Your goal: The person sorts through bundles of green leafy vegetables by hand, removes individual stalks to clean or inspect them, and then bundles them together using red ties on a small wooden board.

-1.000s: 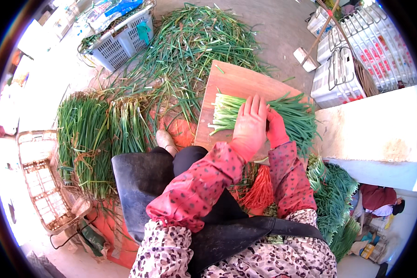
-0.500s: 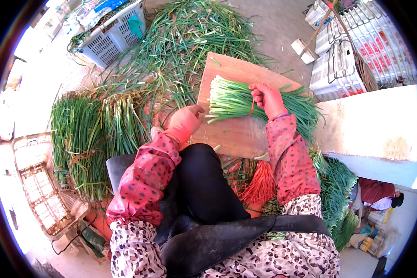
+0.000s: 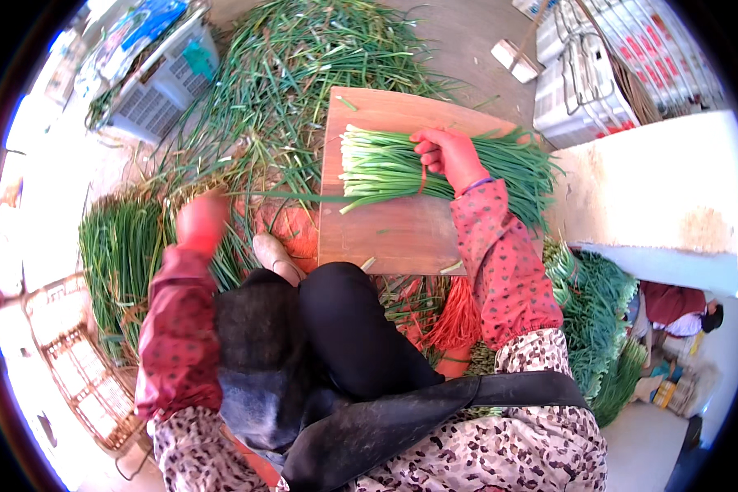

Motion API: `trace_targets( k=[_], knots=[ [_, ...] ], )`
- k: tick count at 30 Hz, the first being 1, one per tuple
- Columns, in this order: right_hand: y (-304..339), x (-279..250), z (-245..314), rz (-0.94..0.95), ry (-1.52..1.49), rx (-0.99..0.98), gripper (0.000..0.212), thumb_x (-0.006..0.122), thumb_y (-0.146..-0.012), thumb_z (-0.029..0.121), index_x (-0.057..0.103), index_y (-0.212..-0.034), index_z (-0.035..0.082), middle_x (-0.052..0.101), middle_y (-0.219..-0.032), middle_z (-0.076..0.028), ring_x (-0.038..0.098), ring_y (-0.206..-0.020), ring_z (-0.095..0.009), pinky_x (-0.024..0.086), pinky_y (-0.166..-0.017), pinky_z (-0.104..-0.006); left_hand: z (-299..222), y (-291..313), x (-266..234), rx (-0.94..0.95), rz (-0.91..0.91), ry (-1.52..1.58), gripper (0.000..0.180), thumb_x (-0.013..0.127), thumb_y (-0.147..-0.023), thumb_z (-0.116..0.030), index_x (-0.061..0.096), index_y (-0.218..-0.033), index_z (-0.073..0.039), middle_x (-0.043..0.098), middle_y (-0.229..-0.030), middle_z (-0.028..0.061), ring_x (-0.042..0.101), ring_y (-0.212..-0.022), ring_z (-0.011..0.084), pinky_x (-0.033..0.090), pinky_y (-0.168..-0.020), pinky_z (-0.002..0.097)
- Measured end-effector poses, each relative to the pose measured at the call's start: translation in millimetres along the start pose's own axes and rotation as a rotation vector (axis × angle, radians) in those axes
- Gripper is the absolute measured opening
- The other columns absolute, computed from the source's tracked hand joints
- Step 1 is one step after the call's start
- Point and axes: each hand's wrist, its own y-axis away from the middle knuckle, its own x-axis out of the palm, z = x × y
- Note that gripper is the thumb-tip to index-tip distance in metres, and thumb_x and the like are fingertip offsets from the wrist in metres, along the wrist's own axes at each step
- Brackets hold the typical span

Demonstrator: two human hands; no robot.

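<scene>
A bundle of green chives [image 3: 385, 160] with pale cut ends lies across a wooden board [image 3: 385, 239], a red tie [image 3: 423, 179] around its middle. My right hand [image 3: 451, 160], in a reddish glove, rests over the bundle with its fingers curled at the top of the tie. Off to the left, my left hand [image 3: 202, 220], gloved alike and smeared by motion, is closed on one long green leaf [image 3: 291, 195]. That leaf stretches back to the board beside the bundle's pale ends.
Untied chives [image 3: 123, 258] stand at the left. Loose leaves [image 3: 303, 61] cover the floor beyond the board. Red ties [image 3: 459, 318] hang at its near edge. More chives [image 3: 599, 320] are stacked at the right, below a white ledge [image 3: 648, 184]. Crates [image 3: 578, 90] stand far right.
My left hand has swung left, away from the board, drawing a long leaf with it. My right hand stays at the tie. The whole view has shifted a little.
</scene>
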Motion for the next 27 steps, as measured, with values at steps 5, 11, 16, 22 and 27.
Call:
trace_targets(
  k=[5, 11, 16, 22, 27],
  knots=[
    [-3.8, 5.6, 5.5, 0.043, -0.074, -0.025, 0.023, 0.054, -0.086, 0.024, 0.066, -0.089, 0.005, 0.065, -0.074, -0.002, 0.059, -0.058, -0.008, 0.046, -0.051, -0.022, 151.5, 5.2, -50.9, -0.737, -0.123, 0.404, 0.031, 0.051, -0.081, -0.028, 0.068, -0.087, -0.002, 0.067, -0.076, 0.0157, 0.066, -0.061, 0.0268, 0.052, -0.059, 0.0385],
    [-2.1, -5.9, 4.1, 0.006, -0.033, 0.014, 0.024, 0.055, -0.088, 0.027, 0.066, -0.091, 0.006, 0.064, -0.074, 0.001, 0.057, -0.058, -0.007, 0.042, -0.051, -0.0216, -99.2, 4.8, -77.4, -0.116, 0.007, 0.104, 0.036, 0.057, -0.084, -0.04, 0.063, -0.109, -0.015, 0.068, -0.094, 0.0124, 0.065, -0.086, 0.0327, 0.05, -0.075, 0.0425],
    [-2.6, 7.5, 4.5, 0.04, -0.061, 0.019, 0.024, 0.055, -0.087, 0.026, 0.066, -0.092, 0.005, 0.064, -0.076, 0.0, 0.057, -0.057, -0.008, 0.043, -0.051, -0.0218, -220.0, 30.0, -49.0, 0.261, 0.393, 0.188, 0.026, 0.06, -0.081, -0.034, 0.07, -0.084, -0.01, 0.066, -0.078, 0.0156, 0.065, -0.075, 0.0323, 0.051, -0.071, 0.0426],
    [-4.0, 6.1, -0.6, 0.06, -0.112, -0.035, 0.025, 0.055, -0.089, 0.026, 0.066, -0.092, 0.004, 0.063, -0.073, -0.001, 0.057, -0.056, -0.008, 0.043, -0.048, -0.022, -214.5, -12.9, 9.6, 0.431, 0.275, 0.316, 0.028, 0.06, -0.08, -0.035, 0.07, -0.085, -0.01, 0.066, -0.079, 0.0172, 0.065, -0.073, 0.0337, 0.052, -0.069, 0.0415],
    [0.7, -11.7, -15.6, 0.115, -0.182, -0.032, 0.022, 0.055, -0.089, 0.022, 0.066, -0.091, 0.003, 0.06, -0.068, -0.002, 0.051, -0.048, -0.008, 0.039, -0.042, -0.021, -266.5, 25.7, -22.0, 0.534, 0.089, 0.395, 0.02, 0.061, -0.079, -0.029, 0.069, -0.082, -0.011, 0.063, -0.069, 0.0158, 0.064, -0.068, 0.0342, 0.052, -0.063, 0.0437]
  ],
)
